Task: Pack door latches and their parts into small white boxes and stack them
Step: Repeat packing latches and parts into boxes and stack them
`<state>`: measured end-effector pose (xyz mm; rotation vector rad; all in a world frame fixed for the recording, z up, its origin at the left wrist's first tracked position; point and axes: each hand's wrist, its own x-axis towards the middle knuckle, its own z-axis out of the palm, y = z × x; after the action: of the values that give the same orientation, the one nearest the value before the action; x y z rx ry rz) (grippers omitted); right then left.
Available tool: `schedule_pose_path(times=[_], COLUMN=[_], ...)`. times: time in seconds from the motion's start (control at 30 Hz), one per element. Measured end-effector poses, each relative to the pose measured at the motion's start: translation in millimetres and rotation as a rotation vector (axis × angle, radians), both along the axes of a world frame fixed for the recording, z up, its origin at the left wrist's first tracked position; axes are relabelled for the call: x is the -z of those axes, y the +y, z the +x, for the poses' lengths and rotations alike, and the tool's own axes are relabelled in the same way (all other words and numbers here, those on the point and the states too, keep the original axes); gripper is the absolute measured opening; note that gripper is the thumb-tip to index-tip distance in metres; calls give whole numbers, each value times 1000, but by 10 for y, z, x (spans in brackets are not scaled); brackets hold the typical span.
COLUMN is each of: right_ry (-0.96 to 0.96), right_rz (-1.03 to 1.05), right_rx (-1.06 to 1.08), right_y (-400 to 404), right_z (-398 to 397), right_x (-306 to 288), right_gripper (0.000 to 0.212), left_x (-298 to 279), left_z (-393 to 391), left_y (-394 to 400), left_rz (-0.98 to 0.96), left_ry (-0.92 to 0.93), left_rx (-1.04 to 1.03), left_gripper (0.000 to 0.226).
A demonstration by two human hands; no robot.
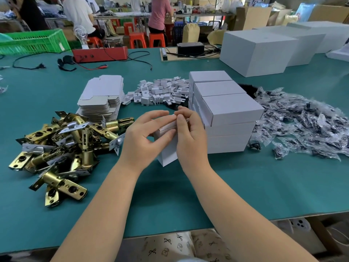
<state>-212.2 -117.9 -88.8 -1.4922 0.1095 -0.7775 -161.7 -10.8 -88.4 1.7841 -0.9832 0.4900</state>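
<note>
Head view, close, down over table (170, 195)

Your desk (170, 195) has a green top. At left on it lies a heap of brass latches (62, 146), with flat box blanks (102, 97) stacked behind them. At centre sit white inserts (160, 90) and stacked white boxes (224, 112). Bagged parts (302, 121) spread at right; big cartons (256, 52) and a red case (100, 53) sit near the top.

Small white box (168, 150): standing tilted between the fingers (160, 114), top flap being pinched. Brass latches (62, 146): lying heaped left. Stacked white boxes (224, 110): sitting just right.
</note>
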Motion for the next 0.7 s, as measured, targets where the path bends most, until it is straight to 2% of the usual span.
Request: schedule_pose_path(times=[0.13, 0.23, 0.33, 0.43, 0.5, 0.57, 0.7], right_ry=[-8, 46, 45, 130, 240, 384, 502], right_rz=[-40, -116, -130, -134, -147, -217, -369], right_rx=[-39, -10, 21, -9, -11, -42, -89], right_y=[-48, -28, 16, 11, -25, -45, 44], right_z=[-48, -61, -66, -62, -52, -40, -63], right_x=[70, 107, 159, 207, 239, 254, 255], right_gripper=[16, 18, 16, 35, 52, 64, 64], left_x=[6, 26, 30, 47, 66, 72, 92], left_z=[5, 4, 29, 77, 99, 135, 272], left_y=[-5, -42, -37, 0, 8, 19, 83], left_rz=[-19, 9, 34, 50, -15, -138, -305], left_ry=[-4, -141, -222, -178, -41, 181, 657], left_rx=[15, -48, -73, -58, -63, -138, -330], left_gripper=[28, 21, 25, 26, 22, 16, 10])
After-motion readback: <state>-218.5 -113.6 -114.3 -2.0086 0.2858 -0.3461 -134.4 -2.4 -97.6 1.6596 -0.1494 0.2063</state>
